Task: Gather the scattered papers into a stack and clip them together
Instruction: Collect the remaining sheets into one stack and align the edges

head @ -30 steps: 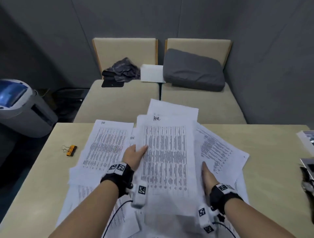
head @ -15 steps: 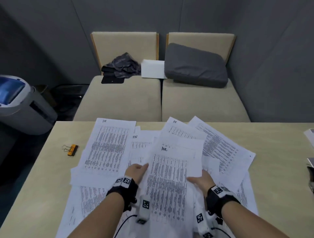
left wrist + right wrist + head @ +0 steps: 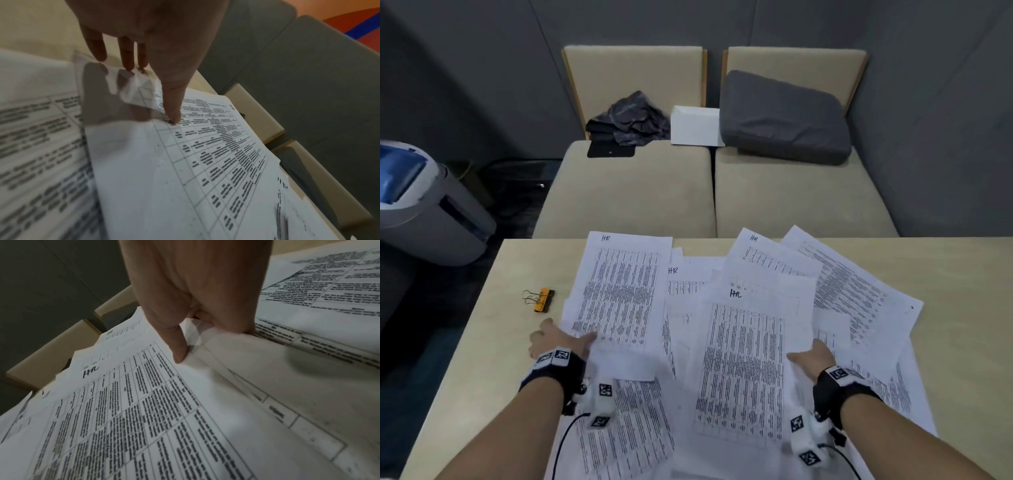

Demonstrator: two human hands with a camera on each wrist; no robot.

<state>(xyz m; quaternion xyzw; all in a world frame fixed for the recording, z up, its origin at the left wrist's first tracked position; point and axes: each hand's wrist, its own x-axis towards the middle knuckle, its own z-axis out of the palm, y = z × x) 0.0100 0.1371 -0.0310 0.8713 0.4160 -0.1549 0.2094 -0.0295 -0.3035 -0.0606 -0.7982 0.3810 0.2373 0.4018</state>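
Head view, left hand (image 3: 558, 342): it lies at the left edge of the left sheet (image 3: 623, 291); the thumb is on the print and the fingers point away over the table (image 3: 945, 267).
Head view, right hand (image 3: 813, 354): it pinches the right edge of the middle sheet (image 3: 750, 359).
Head view, papers: they lie spread over the table, overlapping; the long axes run away from the person and the "HR" headings are at the far end.
Head view, clip (image 3: 543, 299): orange, on bare table, left of the papers, near the left hand, not touching.
Left wrist view, fingers (image 3: 127, 53): straight and a little apart; the thumb tip presses the sheet (image 3: 205, 154).
Right wrist view, fingers (image 3: 226, 316): curled under the sheet (image 3: 144, 402); the thumb presses on top.
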